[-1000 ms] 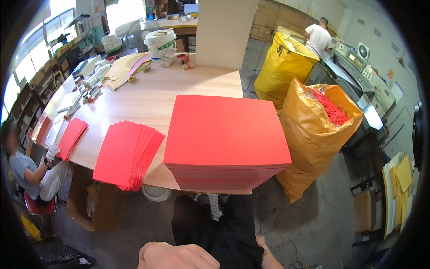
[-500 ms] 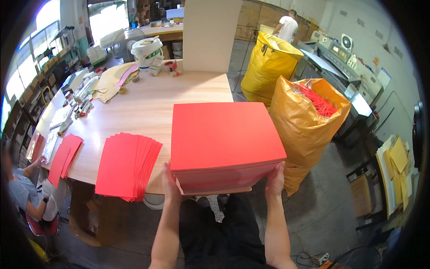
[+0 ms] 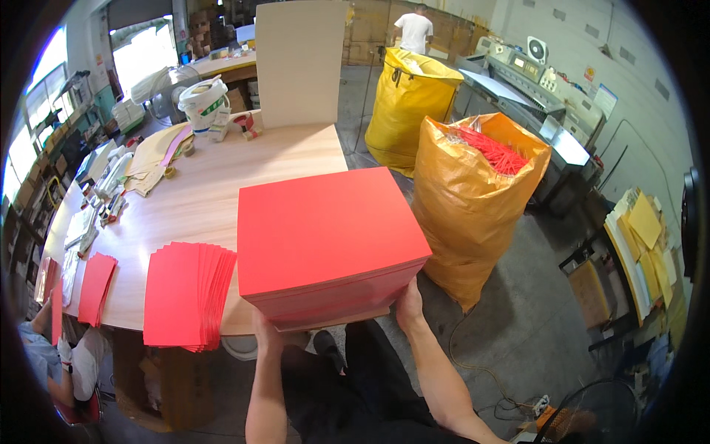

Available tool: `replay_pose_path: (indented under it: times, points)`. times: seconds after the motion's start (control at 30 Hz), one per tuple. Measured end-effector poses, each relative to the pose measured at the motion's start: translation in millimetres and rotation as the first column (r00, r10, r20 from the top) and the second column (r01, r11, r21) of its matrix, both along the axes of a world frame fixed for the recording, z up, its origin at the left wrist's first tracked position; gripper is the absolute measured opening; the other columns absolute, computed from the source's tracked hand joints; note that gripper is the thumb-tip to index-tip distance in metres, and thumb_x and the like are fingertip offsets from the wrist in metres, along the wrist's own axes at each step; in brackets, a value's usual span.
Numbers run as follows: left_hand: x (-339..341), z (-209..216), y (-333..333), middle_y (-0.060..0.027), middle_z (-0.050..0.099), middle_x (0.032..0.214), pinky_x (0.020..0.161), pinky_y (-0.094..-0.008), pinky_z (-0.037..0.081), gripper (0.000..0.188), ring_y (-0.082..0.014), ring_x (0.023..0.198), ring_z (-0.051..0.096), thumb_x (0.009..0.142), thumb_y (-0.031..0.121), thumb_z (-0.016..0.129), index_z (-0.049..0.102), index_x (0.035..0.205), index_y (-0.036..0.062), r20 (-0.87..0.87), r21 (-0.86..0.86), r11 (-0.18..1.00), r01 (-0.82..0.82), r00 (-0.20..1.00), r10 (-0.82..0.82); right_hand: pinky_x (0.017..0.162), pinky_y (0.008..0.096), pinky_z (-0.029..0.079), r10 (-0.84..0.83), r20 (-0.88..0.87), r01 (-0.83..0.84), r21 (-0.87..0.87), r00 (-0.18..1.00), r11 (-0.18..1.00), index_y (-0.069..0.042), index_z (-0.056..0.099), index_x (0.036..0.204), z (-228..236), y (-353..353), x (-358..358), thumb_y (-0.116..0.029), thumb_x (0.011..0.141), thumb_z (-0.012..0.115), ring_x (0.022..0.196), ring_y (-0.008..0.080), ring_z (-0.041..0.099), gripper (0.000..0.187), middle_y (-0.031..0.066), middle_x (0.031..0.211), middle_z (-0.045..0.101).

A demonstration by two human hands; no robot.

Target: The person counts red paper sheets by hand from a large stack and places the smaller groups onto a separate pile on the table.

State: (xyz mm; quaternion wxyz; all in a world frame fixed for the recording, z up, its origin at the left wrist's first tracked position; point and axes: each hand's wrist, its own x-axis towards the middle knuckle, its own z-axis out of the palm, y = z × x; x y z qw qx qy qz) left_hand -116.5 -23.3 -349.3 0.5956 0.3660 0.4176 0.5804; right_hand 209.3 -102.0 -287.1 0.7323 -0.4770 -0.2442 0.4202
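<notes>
A tall stack of red sheets (image 3: 329,229) stands in front of me at the right front corner of the table, jutting toward my body. My left hand (image 3: 268,334) presses against its lower near left side, with the fingers mostly hidden by the stack. At the lower right corner my right hand (image 3: 409,303) grips the other side, its fingertips out of sight beneath or behind the sheets. To the left of the stack, a fanned pile of red sheets (image 3: 181,296) lies at the table's front edge. A smaller red pile (image 3: 96,288) is farther left.
The wooden table (image 3: 274,157) carries tape rolls, a white bucket (image 3: 203,103) and brown paper patterns. An orange sack (image 3: 462,214) of red scraps stands close on my right, a yellow sack (image 3: 407,111) behind it. A seated person (image 3: 48,362) works at left; another stands far back.
My view has swung rightward, so the table and sacks sit farther left. Both hands stay on the stack, which now appears slightly turned. The seated person now holds up a red piece.
</notes>
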Motion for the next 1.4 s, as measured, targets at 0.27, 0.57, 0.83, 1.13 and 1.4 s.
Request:
replay_pose_path:
  times: [0.27,0.57,0.83,1.13,1.4]
  points:
    - [19,189,-32,-0.0135,0.034,0.179,0.135,-0.0457,0.025,0.099,-0.0281,0.166,0.030,0.104,0.065,0.064,0.031,0.172,0.0010,-0.169,0.583,0.812,-0.029,0.973,0.156,0.130,0.0414,0.033,0.007,0.419,-0.166,0.346,0.908,0.923,-0.001,0.040,0.169,118,-13,10,-0.043,0.110,0.068,0.157,0.0241,0.044,0.078,0.0139,0.169,0.049]
    - [33,181,-26,-0.0125,0.047,0.168,0.130,-0.0442,0.034,0.100,-0.0238,0.154,0.044,0.099,0.056,0.077,0.037,0.169,-0.0020,-0.211,0.578,0.806,-0.127,0.931,0.299,0.125,0.0378,0.042,0.016,0.393,-0.162,0.341,0.919,0.926,-0.004,0.044,0.168,107,-2,2,-0.030,0.105,0.077,0.151,0.0210,0.051,0.075,0.0121,0.166,0.053]
    - [36,172,-26,-0.0145,0.047,0.168,0.128,-0.0407,0.033,0.103,-0.0235,0.152,0.045,0.097,0.057,0.081,0.037,0.167,-0.0044,-0.190,0.593,0.786,-0.175,0.918,0.348,0.123,0.0366,0.045,0.023,0.340,-0.139,0.320,0.940,0.937,-0.001,0.051,0.162,118,-7,3,-0.016,0.103,0.081,0.145,0.0198,0.056,0.068,0.0100,0.160,0.058]
    - [42,176,-32,-0.0146,0.049,0.165,0.128,-0.0411,0.032,0.106,-0.0242,0.152,0.045,0.093,0.052,0.087,0.037,0.167,-0.0041,-0.201,0.576,0.796,-0.186,0.911,0.359,0.122,0.0375,0.045,0.052,0.396,-0.166,0.261,0.917,0.951,0.001,0.048,0.162,127,-13,8,-0.019,0.102,0.081,0.146,0.0226,0.055,0.071,0.0135,0.160,0.058]
    - [37,168,-28,-0.0157,0.042,0.173,0.131,-0.0443,0.030,0.106,-0.0268,0.158,0.040,0.096,0.058,0.081,0.035,0.167,-0.0050,-0.219,0.566,0.804,-0.184,0.906,0.362,0.128,0.0388,0.035,-0.033,0.575,-0.122,0.229,0.817,0.966,0.002,0.034,0.170,128,-14,0,-0.040,0.108,0.074,0.153,0.0234,0.047,0.085,0.0160,0.167,0.049]
